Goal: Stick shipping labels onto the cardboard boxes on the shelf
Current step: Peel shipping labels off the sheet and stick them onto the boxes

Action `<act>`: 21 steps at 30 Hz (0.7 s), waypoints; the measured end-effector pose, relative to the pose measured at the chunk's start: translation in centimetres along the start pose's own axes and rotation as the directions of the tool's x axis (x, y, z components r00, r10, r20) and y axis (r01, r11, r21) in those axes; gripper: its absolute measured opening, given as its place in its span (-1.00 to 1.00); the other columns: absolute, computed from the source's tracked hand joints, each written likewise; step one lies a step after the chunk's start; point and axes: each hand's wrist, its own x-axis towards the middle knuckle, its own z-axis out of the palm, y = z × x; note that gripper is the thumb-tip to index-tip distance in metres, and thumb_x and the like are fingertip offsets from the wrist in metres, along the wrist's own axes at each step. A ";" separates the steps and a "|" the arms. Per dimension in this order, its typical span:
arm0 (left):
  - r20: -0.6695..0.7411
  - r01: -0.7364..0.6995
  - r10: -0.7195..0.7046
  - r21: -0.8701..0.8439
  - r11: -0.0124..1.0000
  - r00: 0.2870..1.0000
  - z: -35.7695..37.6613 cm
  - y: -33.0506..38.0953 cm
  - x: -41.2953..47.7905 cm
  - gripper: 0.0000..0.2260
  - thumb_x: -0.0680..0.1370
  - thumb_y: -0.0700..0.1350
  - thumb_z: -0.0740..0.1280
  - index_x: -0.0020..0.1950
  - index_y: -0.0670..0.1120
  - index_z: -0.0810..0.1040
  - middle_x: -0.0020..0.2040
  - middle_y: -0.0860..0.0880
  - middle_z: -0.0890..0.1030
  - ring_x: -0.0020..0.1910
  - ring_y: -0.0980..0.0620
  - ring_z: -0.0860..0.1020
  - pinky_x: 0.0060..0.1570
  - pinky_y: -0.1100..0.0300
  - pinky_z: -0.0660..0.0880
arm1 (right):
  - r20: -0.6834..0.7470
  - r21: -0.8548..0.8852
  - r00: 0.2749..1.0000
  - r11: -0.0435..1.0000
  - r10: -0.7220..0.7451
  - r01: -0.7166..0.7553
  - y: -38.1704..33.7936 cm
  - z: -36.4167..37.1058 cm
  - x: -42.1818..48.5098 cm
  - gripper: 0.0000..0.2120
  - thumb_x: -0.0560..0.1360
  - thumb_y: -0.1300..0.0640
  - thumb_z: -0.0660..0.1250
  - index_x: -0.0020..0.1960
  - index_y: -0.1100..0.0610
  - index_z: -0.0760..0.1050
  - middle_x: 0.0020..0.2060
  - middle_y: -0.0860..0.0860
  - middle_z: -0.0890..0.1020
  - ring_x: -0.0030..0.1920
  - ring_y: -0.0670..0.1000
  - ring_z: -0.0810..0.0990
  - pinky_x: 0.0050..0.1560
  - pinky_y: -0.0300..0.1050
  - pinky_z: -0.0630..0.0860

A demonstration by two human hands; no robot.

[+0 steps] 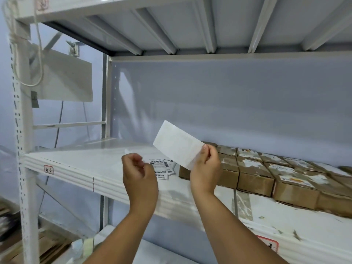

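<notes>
My right hand (206, 168) pinches a white label sheet (178, 144) by its lower right corner and holds it tilted above the shelf, blank side toward me. My left hand (140, 173) hovers just left of it with its fingers curled; it looks to hold nothing, though blur hides the fingertips. Several small cardboard boxes (255, 178) sit in rows on the white shelf (80, 161) to the right, most with labels or torn paper on top. Printed barcode labels (163, 167) lie flat on the shelf between my hands.
A white metal upright (21, 149) stands at the left with a tag reading 4-2 on the shelf's front edge. The upper shelf (190, 25) hangs overhead. A red-bordered tag (268, 243) sits at the lower right edge. More cardboard lies on the floor at left.
</notes>
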 end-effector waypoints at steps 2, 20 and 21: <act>0.176 0.064 -0.051 -0.069 0.996 0.983 0.9 2.0 -1.6 -0.80 0.53 -0.27 0.23 -0.09 0.05 0.41 -0.19 0.05 0.51 -0.28 0.18 0.48 -0.27 0.42 0.38 | -0.002 -0.064 0.994 0.992 -0.111 0.111 -0.5 -1.4 0.0 -0.74 0.62 0.07 0.12 0.01 0.15 0.56 -0.08 0.01 0.60 -0.10 0.00 0.50 -0.19 -0.17 0.31; 0.630 0.565 -0.332 -0.208 0.799 0.702 9.2 9.8 -9.9 -0.82 0.54 -0.32 0.20 0.00 -0.22 0.58 -0.07 -0.17 0.68 -0.03 -0.19 0.63 0.05 -0.12 0.54 | 0.148 -0.225 0.842 0.812 -0.518 0.539 -2.4 -17.6 3.0 -0.74 0.53 -0.01 0.18 0.04 0.07 0.59 0.04 -0.08 0.36 0.05 -0.08 0.38 0.03 -0.23 0.38; 0.655 0.558 -0.319 -0.189 0.808 0.685 9.9 10.2 -10.8 -0.83 0.54 -0.32 0.21 -0.05 -0.19 0.59 -0.10 -0.16 0.69 -0.08 -0.16 0.64 0.04 -0.10 0.54 | 0.121 -0.193 0.903 0.882 -0.413 0.429 -2.8 -18.6 3.7 -0.81 0.54 0.05 0.21 0.05 0.04 0.56 0.06 -0.08 0.33 0.07 -0.08 0.40 0.05 -0.22 0.41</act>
